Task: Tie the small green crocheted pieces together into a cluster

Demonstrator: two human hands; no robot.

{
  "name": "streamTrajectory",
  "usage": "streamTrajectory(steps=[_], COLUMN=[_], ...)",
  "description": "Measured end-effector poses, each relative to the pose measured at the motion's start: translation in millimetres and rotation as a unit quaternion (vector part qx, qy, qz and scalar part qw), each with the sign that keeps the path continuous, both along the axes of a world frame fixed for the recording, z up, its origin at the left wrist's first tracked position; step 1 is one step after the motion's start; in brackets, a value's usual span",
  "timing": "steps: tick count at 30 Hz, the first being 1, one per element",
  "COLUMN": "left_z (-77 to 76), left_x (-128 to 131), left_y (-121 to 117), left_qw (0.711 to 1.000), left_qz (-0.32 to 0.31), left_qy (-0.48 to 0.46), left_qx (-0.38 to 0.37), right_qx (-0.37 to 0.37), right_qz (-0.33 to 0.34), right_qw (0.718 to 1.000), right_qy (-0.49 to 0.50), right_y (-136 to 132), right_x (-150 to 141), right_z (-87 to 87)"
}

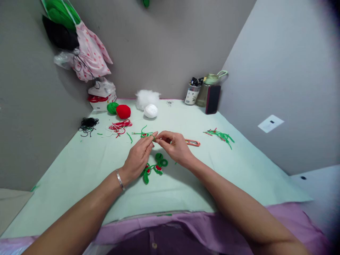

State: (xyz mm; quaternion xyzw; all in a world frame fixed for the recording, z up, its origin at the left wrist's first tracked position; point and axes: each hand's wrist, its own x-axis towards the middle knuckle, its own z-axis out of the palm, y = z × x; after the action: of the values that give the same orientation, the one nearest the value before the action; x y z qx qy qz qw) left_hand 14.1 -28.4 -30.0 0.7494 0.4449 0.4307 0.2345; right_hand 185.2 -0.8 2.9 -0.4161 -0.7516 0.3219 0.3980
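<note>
Pinching at the centre of a pale green tabletop [106, 191], your left hand [136, 161] and right hand [175, 145] meet over a thin length of green yarn [153, 137]. Your left fingers lie nearly straight and close together, the yarn caught at their tips; your right thumb and forefinger are almost closed on it, the other fingers curled. Whether a slim tool sits inside that pinch cannot be told from this view.

Just below, between your forearms, lie green-and-red crocheted pieces [158, 169], partly covered by the left hand. Another crocheted piece [145, 135], trailing loose ends, rests just beyond your fingertips, and an orange tool [196, 143] is partly hidden behind the right hand.

By its look, the yarn should be soft, limp and next to weightless, more apt to twist or slip than to break. Hold it lightly between the finger pads, close to the tips. The crocheted pieces look squashy and light; take them by their thick green bodies, not by thin strands that might pull.
</note>
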Motion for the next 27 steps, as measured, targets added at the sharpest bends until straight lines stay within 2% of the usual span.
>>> streamTrajectory(steps=[3,8,15,20,27], left_z=[0.7,-1.1,-4.8,-7.9,-6.4], left_x=[0.4,-1.2,-2.0,-3.0,-4.5], left_y=[0.7,0.7,2.7,5.6,5.0], left_qw=[0.997,0.990,0.986,0.984,0.980], left_qz=[0.023,0.050,0.052,0.049,0.049], left_qy=[0.049,0.104,0.140,0.164,0.188], left_qx=[0.054,0.080,0.079,0.049,0.043], right_qx=[0.002,0.006,-0.016,-0.052,-0.085], right_qz=[-0.001,0.007,0.004,-0.004,0.002], right_qw=[1.000,1.000,1.000,0.999,0.996], right_qy=[-0.003,-0.008,-0.005,-0.008,0.012], right_y=[1.3,2.0,3.1,9.0,12.0], right_x=[0.2,0.1,-1.2,-1.3,-0.5], right_z=[-2.0,-3.4,-5.2,-11.0,-12.2])
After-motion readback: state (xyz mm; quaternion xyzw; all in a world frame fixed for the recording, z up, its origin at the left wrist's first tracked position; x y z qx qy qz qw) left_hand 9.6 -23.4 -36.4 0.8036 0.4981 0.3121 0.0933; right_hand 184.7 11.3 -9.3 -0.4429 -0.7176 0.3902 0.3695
